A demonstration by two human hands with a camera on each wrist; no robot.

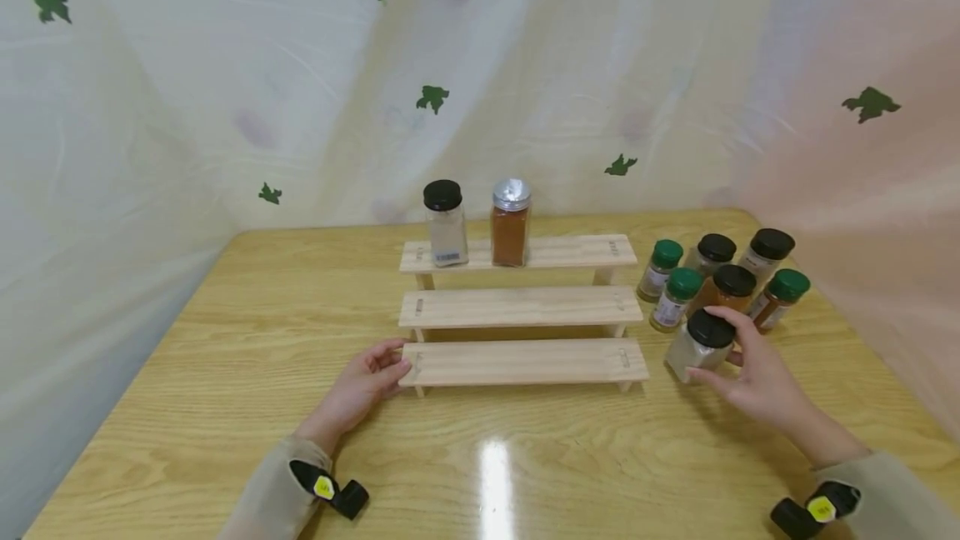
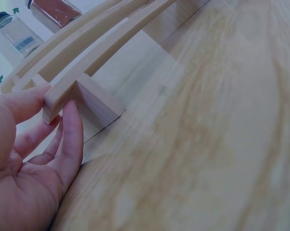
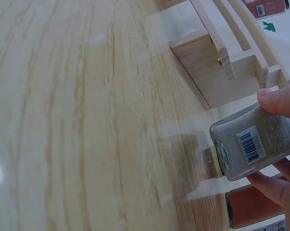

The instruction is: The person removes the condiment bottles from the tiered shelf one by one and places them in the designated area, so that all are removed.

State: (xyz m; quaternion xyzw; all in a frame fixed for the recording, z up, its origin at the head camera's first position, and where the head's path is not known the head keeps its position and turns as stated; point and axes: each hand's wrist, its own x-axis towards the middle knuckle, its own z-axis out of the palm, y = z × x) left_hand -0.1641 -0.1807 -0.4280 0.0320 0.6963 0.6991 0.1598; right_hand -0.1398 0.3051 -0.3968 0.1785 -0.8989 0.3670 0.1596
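My left hand [image 1: 360, 390] pinches the left end of the lowest step of a three-tier wooden rack [image 1: 525, 363], thumb on top and fingers below in the left wrist view. At the right, my right hand [image 1: 768, 377] grips a glass spice jar [image 1: 693, 355] with a black cap and pale grey-beige contents. The jar is tilted, and its barcode label [image 3: 251, 145] faces the right wrist camera. Its base looks slightly off the table. On the rack's top step stand a black-capped jar with pale contents [image 1: 447, 236] and a silver-capped jar of orange-brown spice [image 1: 510, 227].
Several spice jars cluster right of the rack, just beyond the held jar, including a green-capped jar [image 1: 673, 302], a black-capped orange one [image 1: 731, 286] and a green-capped reddish one [image 1: 780, 298]. The wooden table [image 1: 247, 332] ends at a leaf-patterned cloth [image 1: 322, 107] behind.
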